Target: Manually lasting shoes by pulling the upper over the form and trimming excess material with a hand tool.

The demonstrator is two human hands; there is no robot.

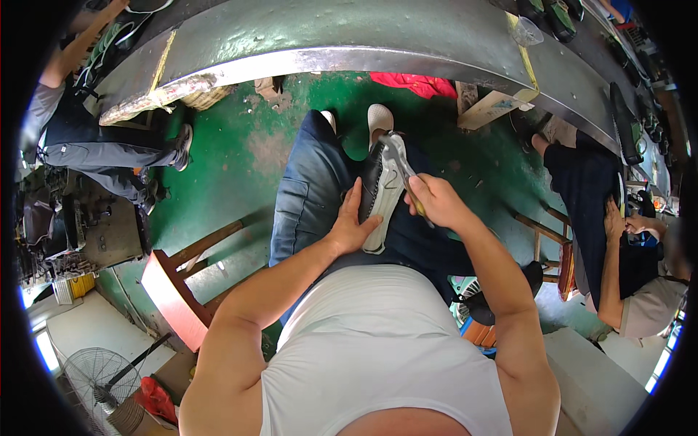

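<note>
Across my lap lies a shoe [384, 211] with a black upper and a pale grey-white sole, its sole side turned up and its toe pointing away from me. My left hand [353, 224] grips its near part, the thumb on the sole and the fingers along the black side. Closed in my right hand [438, 201] are metal pliers [397, 156] with yellowish handles. Their grey head lies over the far part of the shoe, by the sole's edge. Whether the jaws bite on anything is too small to tell.
A long metal-topped bench [305, 36] curves across the far side, with dark shoes [560, 20] on its right. A red cloth [414, 83] lies beneath it. Co-workers sit left and right. A wooden stool [171, 298] stands left of me, a fan [102, 378] at lower left.
</note>
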